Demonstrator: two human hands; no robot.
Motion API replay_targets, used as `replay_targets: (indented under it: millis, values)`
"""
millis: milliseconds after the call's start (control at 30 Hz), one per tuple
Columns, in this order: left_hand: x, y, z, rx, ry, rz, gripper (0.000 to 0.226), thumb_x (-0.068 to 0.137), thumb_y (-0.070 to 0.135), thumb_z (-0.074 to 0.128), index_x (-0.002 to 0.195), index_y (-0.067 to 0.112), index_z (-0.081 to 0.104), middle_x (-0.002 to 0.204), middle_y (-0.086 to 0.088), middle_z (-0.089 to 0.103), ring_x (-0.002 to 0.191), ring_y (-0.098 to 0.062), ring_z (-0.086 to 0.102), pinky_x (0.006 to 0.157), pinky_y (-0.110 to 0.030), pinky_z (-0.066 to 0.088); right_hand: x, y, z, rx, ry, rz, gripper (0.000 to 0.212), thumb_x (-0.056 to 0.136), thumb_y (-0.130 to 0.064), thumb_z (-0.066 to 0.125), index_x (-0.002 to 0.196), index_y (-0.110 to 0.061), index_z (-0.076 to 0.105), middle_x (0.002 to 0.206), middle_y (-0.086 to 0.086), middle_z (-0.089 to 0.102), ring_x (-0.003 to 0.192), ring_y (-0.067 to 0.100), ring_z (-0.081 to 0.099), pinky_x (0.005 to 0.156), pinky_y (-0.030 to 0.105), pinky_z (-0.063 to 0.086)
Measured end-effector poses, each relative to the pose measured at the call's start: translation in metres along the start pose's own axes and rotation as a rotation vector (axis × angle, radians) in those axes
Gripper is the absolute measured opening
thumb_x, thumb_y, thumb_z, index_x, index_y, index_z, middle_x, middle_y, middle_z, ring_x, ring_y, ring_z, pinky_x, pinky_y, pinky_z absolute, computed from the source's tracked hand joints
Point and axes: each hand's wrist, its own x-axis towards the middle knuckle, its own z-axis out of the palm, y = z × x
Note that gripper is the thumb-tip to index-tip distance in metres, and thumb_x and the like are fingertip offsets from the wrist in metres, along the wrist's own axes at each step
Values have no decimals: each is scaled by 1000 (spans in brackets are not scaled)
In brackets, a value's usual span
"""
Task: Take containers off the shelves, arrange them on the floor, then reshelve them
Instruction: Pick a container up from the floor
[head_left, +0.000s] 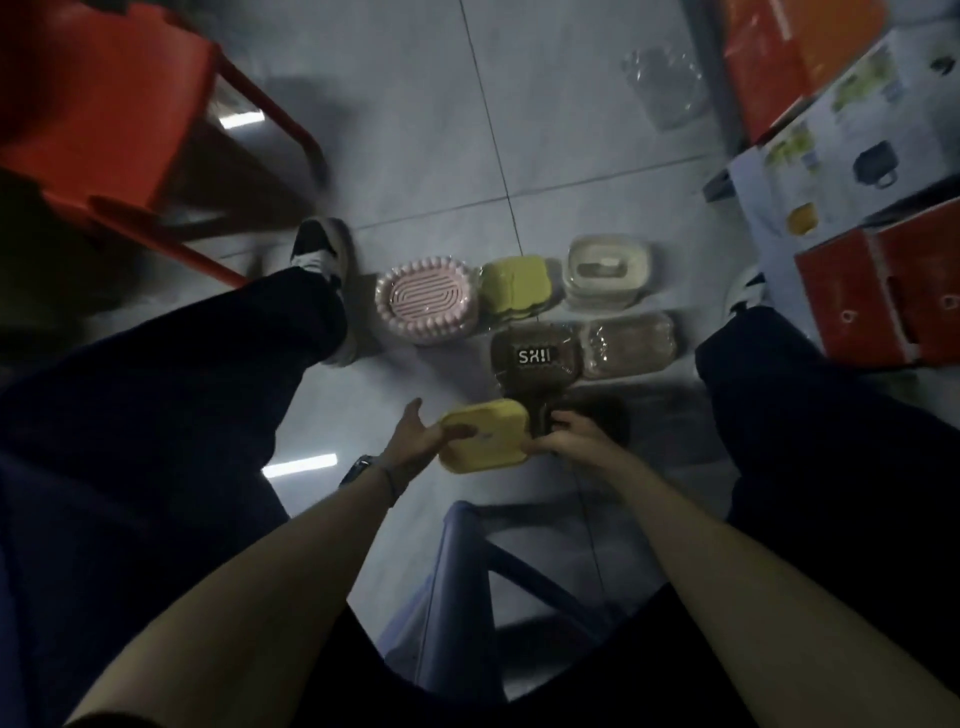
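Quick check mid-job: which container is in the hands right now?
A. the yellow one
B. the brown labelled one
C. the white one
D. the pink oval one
A: the yellow container sits between the left hand and the right hand, each holding one end, while the pink container, white container and brown container lie on the floor.

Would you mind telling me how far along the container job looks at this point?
Done: a pink dish, a green box, a cream box, a labelled brown container and a plain brown container sit grouped on the floor. In hand: the left hand and right hand hold a yellow container beside that group. Left: reshelving, apparently, since all of these lie on the floor.
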Motion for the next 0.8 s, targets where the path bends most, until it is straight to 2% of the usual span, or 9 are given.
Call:
replay_targets:
  millis: [67, 133, 233, 333, 400, 533, 633, 733, 800]
  values:
    - [16, -8, 1, -61, -39, -44, 123, 74, 31, 92, 165, 19, 10, 167, -11, 25, 148, -33, 34, 115, -48, 36, 16, 5, 6, 58, -42, 42, 62, 81, -9, 86, 134, -16, 57, 115, -1, 63, 114, 21, 63, 94, 26, 49]
    - [28, -15, 1, -143, -67, -99, 123, 74, 27, 92, 165, 23, 10, 168, -9, 24, 148, -33, 33, 117, -50, 33, 36, 15, 10, 125, -65, 74, 88, 65, -22, 95, 143, -13, 56, 129, 0, 69, 122, 20, 64, 103, 31, 50]
    - [41, -27, 0, -195, -174, -175, 128, 62, 32, 89, 164, 31, 12, 166, -4, 28, 149, -30, 32, 122, -57, 26, 58, 18, 21, 274, -132, 108, 98, 60, -18, 96, 145, -27, 46, 138, -1, 65, 129, 21, 57, 107, 41, 41]
    - [53, -39, 1, -213, -251, -217, 121, 63, 36, 86, 163, 36, 15, 163, 0, 32, 148, -28, 33, 122, -60, 26, 72, 14, 31, 348, -212, 143, 139, 34, -26, 99, 157, -31, 33, 148, -2, 58, 134, 22, 52, 116, 46, 34]
    - [59, -43, 2, -305, -253, -246, 120, 65, 36, 85, 163, 36, 16, 163, 0, 31, 148, -29, 34, 121, -58, 31, 83, 19, 36, 388, -226, 157, 149, 28, -20, 99, 160, -28, 31, 151, 4, 55, 132, 25, 57, 113, 43, 43]
    - [70, -52, 2, -425, -324, -232, 125, 57, 44, 90, 162, 34, 21, 161, -4, 35, 144, -32, 42, 117, -55, 40, 94, 24, 45, 459, -230, 177, 146, 36, -10, 94, 163, -26, 25, 150, 10, 55, 126, 28, 62, 87, 37, 56]
    - [76, -58, 1, -447, -371, -245, 117, 61, 40, 93, 158, 36, 29, 159, -6, 38, 142, -33, 43, 115, -52, 44, 97, 25, 46, 533, -235, 208, 127, 41, -3, 86, 157, -26, 38, 137, 9, 65, 128, 35, 61, 100, 45, 53]
    - [80, -58, 2, -449, -411, -252, 105, 71, 27, 88, 158, 36, 30, 157, -7, 36, 139, -36, 44, 97, -43, 56, 99, 25, 48, 571, -225, 206, 99, 49, 8, 69, 144, -21, 54, 128, 18, 68, 133, 44, 56, 109, 53, 47]
    - [82, -60, 2, -435, -441, -255, 105, 71, 24, 87, 157, 40, 29, 156, -8, 37, 138, -37, 44, 105, -46, 53, 101, 26, 49, 578, -208, 213, 86, 61, 15, 61, 143, -14, 56, 131, 21, 68, 132, 45, 56, 112, 56, 46]
